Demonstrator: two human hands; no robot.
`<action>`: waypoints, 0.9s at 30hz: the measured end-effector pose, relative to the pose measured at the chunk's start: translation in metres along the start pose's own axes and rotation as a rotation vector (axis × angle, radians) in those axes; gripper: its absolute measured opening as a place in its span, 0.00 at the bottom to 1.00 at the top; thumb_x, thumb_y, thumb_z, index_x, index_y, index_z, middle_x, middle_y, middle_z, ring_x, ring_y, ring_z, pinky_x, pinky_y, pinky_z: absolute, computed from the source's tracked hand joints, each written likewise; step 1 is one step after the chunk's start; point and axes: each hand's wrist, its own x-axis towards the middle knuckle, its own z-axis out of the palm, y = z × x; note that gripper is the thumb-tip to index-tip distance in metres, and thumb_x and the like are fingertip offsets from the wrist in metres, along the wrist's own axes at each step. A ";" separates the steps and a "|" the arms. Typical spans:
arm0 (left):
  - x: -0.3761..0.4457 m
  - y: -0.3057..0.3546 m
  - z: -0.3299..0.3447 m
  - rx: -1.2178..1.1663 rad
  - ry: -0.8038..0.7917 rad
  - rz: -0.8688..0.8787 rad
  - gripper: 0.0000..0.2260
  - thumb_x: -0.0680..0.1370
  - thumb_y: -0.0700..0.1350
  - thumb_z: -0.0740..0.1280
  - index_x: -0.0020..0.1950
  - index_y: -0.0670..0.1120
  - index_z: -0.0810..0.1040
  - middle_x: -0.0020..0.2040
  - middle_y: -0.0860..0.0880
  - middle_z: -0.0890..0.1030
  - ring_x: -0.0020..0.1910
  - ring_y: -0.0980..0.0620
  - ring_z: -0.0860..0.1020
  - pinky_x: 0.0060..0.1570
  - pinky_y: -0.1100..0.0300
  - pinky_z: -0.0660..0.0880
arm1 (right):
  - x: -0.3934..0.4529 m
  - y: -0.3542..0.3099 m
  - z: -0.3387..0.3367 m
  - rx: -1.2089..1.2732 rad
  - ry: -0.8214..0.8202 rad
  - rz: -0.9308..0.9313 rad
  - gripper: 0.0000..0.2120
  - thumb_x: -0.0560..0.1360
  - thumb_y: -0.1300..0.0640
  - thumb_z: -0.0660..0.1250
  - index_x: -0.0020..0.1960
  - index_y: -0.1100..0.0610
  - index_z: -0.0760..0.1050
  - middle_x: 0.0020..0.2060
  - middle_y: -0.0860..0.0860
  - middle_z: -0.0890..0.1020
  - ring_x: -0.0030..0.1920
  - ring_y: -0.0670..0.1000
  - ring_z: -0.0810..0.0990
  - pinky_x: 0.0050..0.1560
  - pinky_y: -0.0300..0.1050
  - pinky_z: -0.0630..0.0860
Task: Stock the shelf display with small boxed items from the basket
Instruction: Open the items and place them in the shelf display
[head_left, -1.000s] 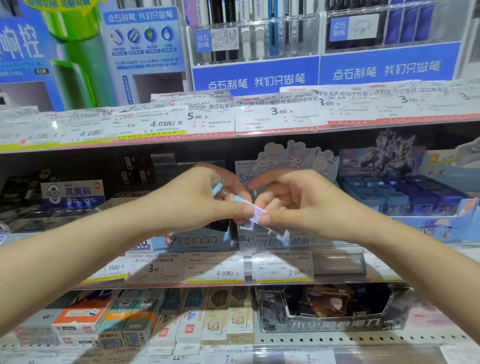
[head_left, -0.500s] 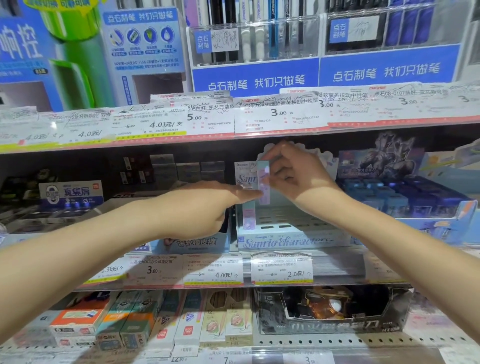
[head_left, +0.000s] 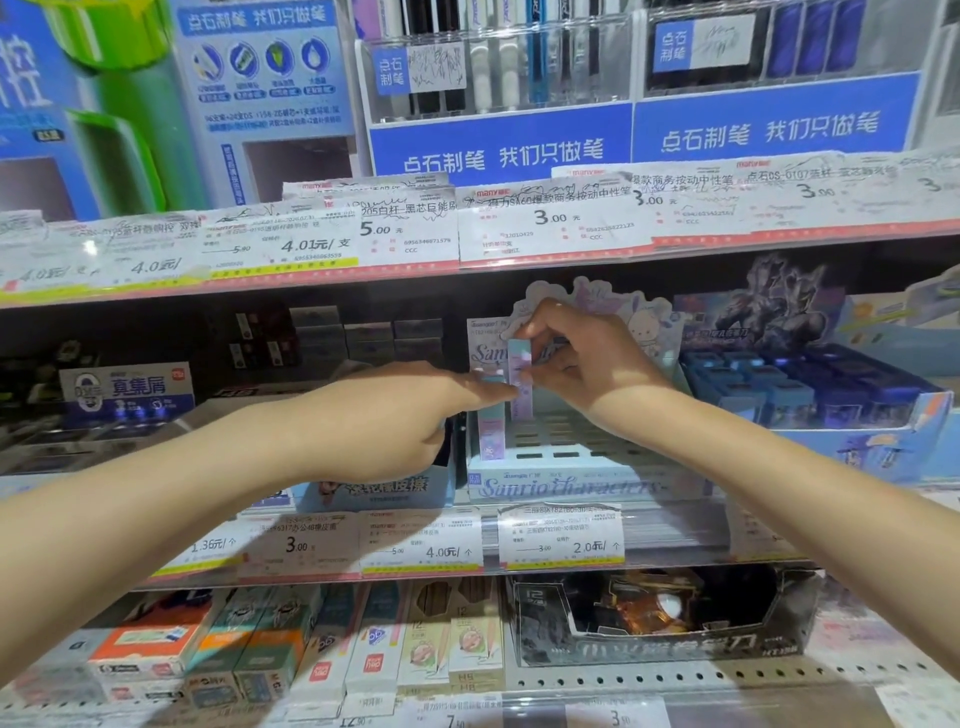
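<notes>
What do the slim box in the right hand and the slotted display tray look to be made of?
Slim box: seemingly printed card, pastel with a slight sheen and sharp folded edges. Slotted display tray: probably matte printed cardboard, going by its die-cut slots and the flat cutout character backboard; thin plastic cannot be ruled out.

The small box is narrow and long, pale blue at the top and lilac lower down, and it stands upright, pinched near its upper end by the right hand. Just left of this grip, and lower, a second box of the same kind stands upright in the display tray, with the left hand touching its upper part. The tray is light blue with rows of small slots, below and right of the grip, and has a cartoon backing card.
</notes>
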 end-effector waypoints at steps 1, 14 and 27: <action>-0.001 0.002 0.000 0.004 0.000 0.000 0.34 0.74 0.34 0.52 0.71 0.67 0.54 0.70 0.55 0.70 0.33 0.56 0.73 0.39 0.52 0.76 | 0.000 0.001 0.000 0.005 0.000 -0.001 0.11 0.71 0.65 0.69 0.49 0.54 0.72 0.39 0.51 0.77 0.41 0.57 0.82 0.51 0.56 0.78; -0.003 0.006 -0.003 0.002 -0.029 0.003 0.34 0.75 0.34 0.51 0.72 0.66 0.53 0.75 0.62 0.60 0.33 0.73 0.71 0.28 0.72 0.67 | -0.004 0.020 0.003 -0.211 0.035 -0.142 0.10 0.70 0.66 0.62 0.47 0.60 0.80 0.44 0.51 0.77 0.41 0.55 0.78 0.44 0.46 0.75; -0.002 -0.002 -0.005 -0.527 0.299 -0.025 0.19 0.65 0.44 0.59 0.55 0.54 0.73 0.47 0.56 0.79 0.40 0.53 0.77 0.39 0.63 0.73 | -0.022 -0.002 -0.007 -0.012 0.048 -0.051 0.19 0.71 0.69 0.59 0.58 0.53 0.74 0.45 0.49 0.76 0.43 0.50 0.74 0.44 0.39 0.71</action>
